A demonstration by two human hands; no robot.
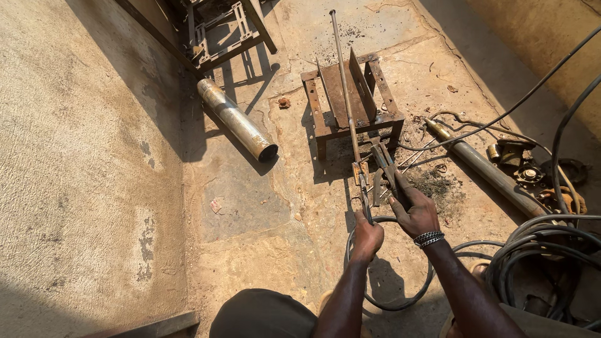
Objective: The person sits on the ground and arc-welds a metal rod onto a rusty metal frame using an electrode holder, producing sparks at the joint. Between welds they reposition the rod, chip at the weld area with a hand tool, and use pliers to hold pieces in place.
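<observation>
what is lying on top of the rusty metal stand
A long thin rod and upright flat steel plates lie on the rusty stand. The ground beneath is in shadow.
</observation>
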